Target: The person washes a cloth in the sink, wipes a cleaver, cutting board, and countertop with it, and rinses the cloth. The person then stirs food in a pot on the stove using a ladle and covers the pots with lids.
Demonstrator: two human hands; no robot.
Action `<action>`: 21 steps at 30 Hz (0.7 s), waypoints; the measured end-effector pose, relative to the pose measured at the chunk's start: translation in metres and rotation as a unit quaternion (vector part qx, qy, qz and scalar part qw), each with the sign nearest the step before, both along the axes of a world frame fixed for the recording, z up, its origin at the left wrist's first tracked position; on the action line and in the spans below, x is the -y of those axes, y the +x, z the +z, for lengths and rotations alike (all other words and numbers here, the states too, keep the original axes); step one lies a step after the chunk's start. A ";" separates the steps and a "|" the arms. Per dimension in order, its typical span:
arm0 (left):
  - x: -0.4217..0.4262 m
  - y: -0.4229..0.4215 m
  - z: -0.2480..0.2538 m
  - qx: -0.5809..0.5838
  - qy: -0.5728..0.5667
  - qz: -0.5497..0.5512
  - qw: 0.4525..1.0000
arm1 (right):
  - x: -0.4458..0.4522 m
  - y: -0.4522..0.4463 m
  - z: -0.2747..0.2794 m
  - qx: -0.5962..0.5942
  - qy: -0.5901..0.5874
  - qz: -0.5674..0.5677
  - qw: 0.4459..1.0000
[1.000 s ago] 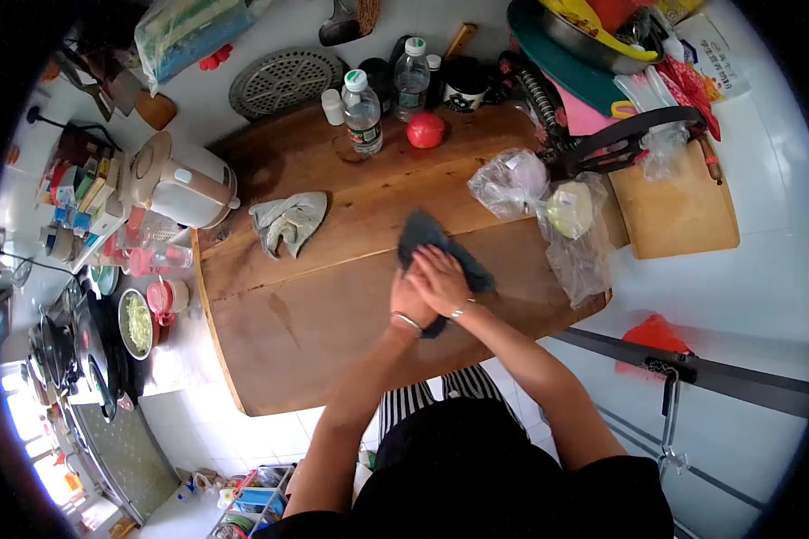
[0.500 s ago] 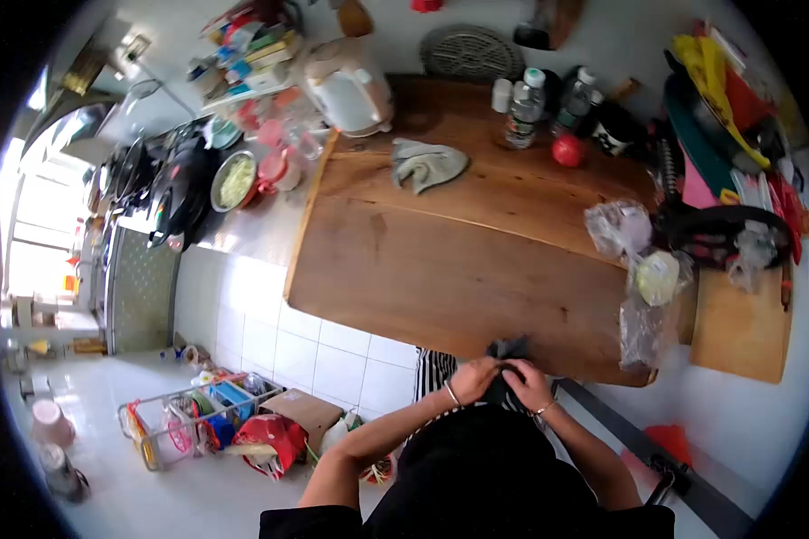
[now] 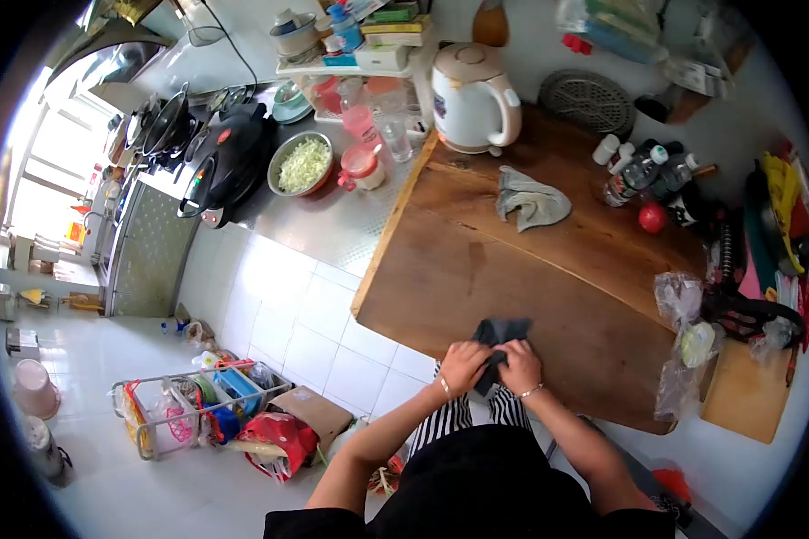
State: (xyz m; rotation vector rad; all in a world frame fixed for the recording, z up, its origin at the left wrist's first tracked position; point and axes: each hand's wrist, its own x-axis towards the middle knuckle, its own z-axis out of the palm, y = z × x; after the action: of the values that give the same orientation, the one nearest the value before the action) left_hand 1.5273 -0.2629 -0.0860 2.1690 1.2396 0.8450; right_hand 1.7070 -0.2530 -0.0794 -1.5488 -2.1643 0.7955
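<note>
A limp dark grey cloth [image 3: 502,334] is between my two hands at the front edge of the wooden table [image 3: 422,292]. It could be fabric or thin plastic; I cannot tell which. My left hand [image 3: 465,366] grips its left side with bent fingers. On the other side, my right hand [image 3: 520,366] pinches it close by, the fingertips of both hands almost meeting. The upper part of the cloth spreads over the tabletop, and a lower part hangs below my fingers. Farther back on the table lies a crumpled grey rag [image 3: 530,199], apart from both hands.
At the table's back stand a white kettle [image 3: 474,103], water bottles [image 3: 636,178] and a red ball-like item [image 3: 652,216]. Plastic bags [image 3: 679,359] lie at the right edge. A bowl of shredded vegetable [image 3: 304,165] sits on the left counter. A wire basket [image 3: 198,409] stands on the floor.
My view has turned left, showing more of the counter. Both hands have moved forward from near my body to the table edge, and the dark cloth is more spread out.
</note>
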 end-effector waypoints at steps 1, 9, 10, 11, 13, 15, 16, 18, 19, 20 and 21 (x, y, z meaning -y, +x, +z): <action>0.016 -0.020 0.000 -0.017 -0.013 0.020 1.000 | 0.006 -0.020 0.001 0.006 -0.027 0.030 0.999; 0.010 -0.152 0.013 0.031 -0.198 0.220 0.955 | -0.040 -0.154 0.026 -0.038 -0.128 0.133 0.982; -0.002 -0.161 0.009 0.072 -0.191 0.248 0.947 | -0.052 -0.164 0.031 -0.042 -0.110 0.120 0.986; -0.020 -0.160 0.018 0.066 -0.100 0.257 0.959 | -0.064 -0.169 0.033 -0.066 -0.072 0.097 0.991; -0.049 -0.146 0.033 0.110 -0.111 0.275 0.949 | -0.076 -0.166 0.027 -0.079 -0.030 0.055 0.995; -0.063 -0.131 0.018 0.065 -0.093 0.232 0.966 | -0.081 -0.153 0.011 -0.001 -0.001 0.032 0.999; -0.066 -0.121 0.008 0.007 -0.080 0.204 0.976 | -0.077 -0.139 0.004 0.002 0.000 0.018 1.000; -0.054 -0.087 -0.004 -0.074 -0.006 0.167 0.983 | -0.057 -0.109 -0.007 0.042 0.006 0.033 0.999; -0.047 -0.072 -0.006 -0.074 0.004 0.143 0.987 | -0.045 -0.093 -0.007 0.030 0.026 0.016 0.999; -0.041 -0.057 -0.008 -0.073 0.013 0.121 0.990 | -0.036 -0.076 -0.009 0.030 0.026 0.009 0.999; -0.035 -0.042 -0.012 -0.069 0.013 0.110 0.991 | -0.027 -0.060 -0.010 0.039 0.009 0.002 0.999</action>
State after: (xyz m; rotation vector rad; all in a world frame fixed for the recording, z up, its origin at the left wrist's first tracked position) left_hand 1.4854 -0.2282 -0.0982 2.1699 1.5678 0.8125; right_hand 1.6475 -0.2259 -0.0896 -1.5904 -2.2238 0.7259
